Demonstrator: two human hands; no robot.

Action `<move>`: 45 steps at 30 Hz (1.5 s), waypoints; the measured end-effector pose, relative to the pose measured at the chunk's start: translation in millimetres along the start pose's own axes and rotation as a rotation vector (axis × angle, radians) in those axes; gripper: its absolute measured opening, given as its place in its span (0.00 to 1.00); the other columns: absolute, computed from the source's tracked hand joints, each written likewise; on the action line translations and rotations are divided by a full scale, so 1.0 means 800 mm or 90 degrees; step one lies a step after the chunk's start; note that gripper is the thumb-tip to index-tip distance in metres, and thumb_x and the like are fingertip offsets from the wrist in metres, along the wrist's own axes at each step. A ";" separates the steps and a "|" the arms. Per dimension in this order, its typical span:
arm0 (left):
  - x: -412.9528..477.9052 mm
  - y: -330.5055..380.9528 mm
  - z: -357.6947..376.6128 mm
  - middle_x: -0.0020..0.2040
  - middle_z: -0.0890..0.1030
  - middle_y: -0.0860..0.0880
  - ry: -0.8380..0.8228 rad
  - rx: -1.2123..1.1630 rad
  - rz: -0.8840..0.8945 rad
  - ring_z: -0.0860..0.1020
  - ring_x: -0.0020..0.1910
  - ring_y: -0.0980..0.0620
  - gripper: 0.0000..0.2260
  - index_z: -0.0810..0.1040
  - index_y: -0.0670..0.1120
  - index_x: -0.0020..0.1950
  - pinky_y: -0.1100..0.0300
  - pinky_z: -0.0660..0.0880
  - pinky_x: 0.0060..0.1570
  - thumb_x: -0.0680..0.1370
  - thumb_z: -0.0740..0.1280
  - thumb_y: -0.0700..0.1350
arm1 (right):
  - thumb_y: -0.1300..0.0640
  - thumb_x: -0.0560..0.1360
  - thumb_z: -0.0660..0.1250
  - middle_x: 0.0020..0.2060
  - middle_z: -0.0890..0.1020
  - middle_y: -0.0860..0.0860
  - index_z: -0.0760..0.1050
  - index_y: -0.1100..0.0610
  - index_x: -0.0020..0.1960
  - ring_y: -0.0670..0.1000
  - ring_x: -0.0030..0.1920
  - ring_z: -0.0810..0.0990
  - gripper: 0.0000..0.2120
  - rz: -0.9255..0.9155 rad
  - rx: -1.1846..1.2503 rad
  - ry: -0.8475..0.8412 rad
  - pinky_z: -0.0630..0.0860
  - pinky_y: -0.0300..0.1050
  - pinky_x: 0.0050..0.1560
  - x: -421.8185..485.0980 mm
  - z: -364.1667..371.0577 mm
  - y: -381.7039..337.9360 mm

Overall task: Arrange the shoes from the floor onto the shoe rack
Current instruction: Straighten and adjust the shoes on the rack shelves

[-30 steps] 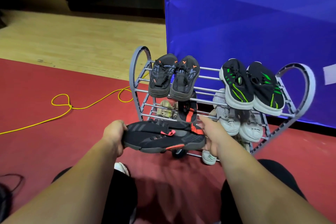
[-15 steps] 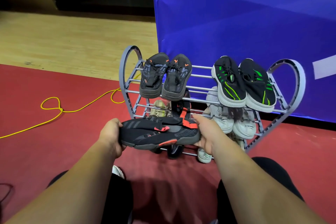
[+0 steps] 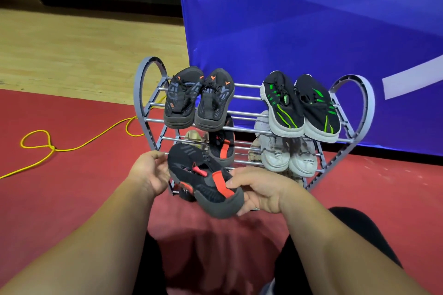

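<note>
Both forearms outstretched, left hand [image 3: 153, 172] open-palmed against the black shoe [image 3: 189, 160], right hand [image 3: 261, 189] with fingers curled round its heel.

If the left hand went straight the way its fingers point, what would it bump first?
The black and red shoe. The left hand points at its toe end and looks about touching it. The right hand grips the heel. The rack stands behind, but depth is hard to judge.
</note>
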State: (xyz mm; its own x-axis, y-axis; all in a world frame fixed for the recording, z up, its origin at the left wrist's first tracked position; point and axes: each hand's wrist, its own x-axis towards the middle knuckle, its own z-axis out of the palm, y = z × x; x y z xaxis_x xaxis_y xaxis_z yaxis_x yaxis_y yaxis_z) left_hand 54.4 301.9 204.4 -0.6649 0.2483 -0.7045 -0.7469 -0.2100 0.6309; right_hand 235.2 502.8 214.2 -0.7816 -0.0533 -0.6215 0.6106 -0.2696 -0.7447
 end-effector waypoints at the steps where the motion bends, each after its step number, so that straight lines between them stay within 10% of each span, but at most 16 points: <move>1: -0.003 0.000 0.002 0.52 0.83 0.40 0.011 0.015 -0.003 0.83 0.45 0.43 0.07 0.75 0.39 0.50 0.51 0.79 0.59 0.80 0.57 0.38 | 0.58 0.73 0.70 0.48 0.85 0.57 0.78 0.64 0.65 0.53 0.37 0.84 0.22 -0.002 0.014 0.012 0.82 0.46 0.32 0.005 0.001 0.000; 5: -0.005 0.004 0.002 0.31 0.81 0.44 0.025 0.055 -0.029 0.81 0.27 0.49 0.13 0.73 0.41 0.40 0.54 0.78 0.46 0.82 0.58 0.42 | 0.59 0.77 0.63 0.42 0.82 0.60 0.84 0.62 0.52 0.55 0.32 0.79 0.12 -0.041 0.104 0.077 0.77 0.43 0.25 0.027 0.012 -0.008; 10: -0.007 0.010 0.002 0.60 0.79 0.42 -0.011 0.163 -0.053 0.79 0.55 0.44 0.11 0.75 0.43 0.56 0.49 0.76 0.58 0.83 0.62 0.50 | 0.59 0.78 0.65 0.44 0.84 0.58 0.79 0.62 0.59 0.56 0.35 0.81 0.13 -0.106 0.155 0.159 0.78 0.45 0.29 0.065 0.037 -0.013; 14: -0.001 0.008 0.005 0.51 0.85 0.45 -0.072 0.263 -0.068 0.84 0.44 0.47 0.13 0.78 0.47 0.48 0.55 0.81 0.39 0.81 0.65 0.56 | 0.59 0.81 0.66 0.43 0.85 0.57 0.76 0.60 0.56 0.59 0.41 0.85 0.05 -0.154 0.129 0.165 0.79 0.47 0.34 0.090 0.061 -0.015; 22: 0.014 0.014 0.019 0.47 0.88 0.47 -0.088 0.252 -0.012 0.86 0.39 0.48 0.18 0.85 0.48 0.53 0.55 0.83 0.34 0.78 0.66 0.61 | 0.63 0.82 0.63 0.47 0.85 0.59 0.76 0.64 0.60 0.52 0.39 0.85 0.08 -0.214 0.113 0.221 0.79 0.42 0.33 0.149 0.095 -0.015; 31: 0.049 0.017 0.025 0.41 0.83 0.47 0.069 0.230 0.043 0.78 0.39 0.46 0.10 0.79 0.49 0.44 0.54 0.78 0.47 0.82 0.64 0.50 | 0.55 0.80 0.66 0.48 0.86 0.59 0.79 0.56 0.55 0.57 0.39 0.86 0.06 -0.206 0.054 0.349 0.83 0.58 0.49 0.199 0.093 -0.036; 36: 0.067 0.016 0.026 0.49 0.82 0.39 0.140 0.350 0.092 0.78 0.42 0.41 0.10 0.77 0.44 0.44 0.48 0.80 0.48 0.80 0.60 0.46 | 0.54 0.79 0.66 0.38 0.82 0.57 0.75 0.57 0.51 0.63 0.43 0.87 0.06 -0.170 0.030 0.371 0.72 0.41 0.24 0.214 0.095 -0.039; 40: 0.066 0.013 0.030 0.52 0.80 0.41 0.142 0.497 0.177 0.77 0.51 0.39 0.13 0.76 0.43 0.49 0.48 0.75 0.55 0.82 0.57 0.51 | 0.52 0.75 0.68 0.43 0.85 0.62 0.77 0.56 0.51 0.61 0.41 0.86 0.09 -0.172 -0.005 0.371 0.83 0.67 0.43 0.227 0.094 -0.036; 45: 0.063 0.011 0.022 0.48 0.78 0.51 0.091 0.601 0.203 0.76 0.53 0.46 0.12 0.72 0.45 0.55 0.52 0.74 0.59 0.78 0.68 0.51 | 0.51 0.71 0.67 0.46 0.85 0.55 0.75 0.50 0.48 0.62 0.47 0.87 0.07 -0.148 -0.015 0.346 0.84 0.60 0.44 0.229 0.087 -0.040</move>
State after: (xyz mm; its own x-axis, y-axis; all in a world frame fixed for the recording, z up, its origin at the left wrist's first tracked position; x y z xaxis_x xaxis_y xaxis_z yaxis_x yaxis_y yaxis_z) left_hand 14.2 329.5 180.4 -0.8734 0.1830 -0.4514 -0.2624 0.6040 0.7525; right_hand 63.5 434.5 141.0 -0.7213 0.5069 -0.4720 0.4383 -0.1937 -0.8777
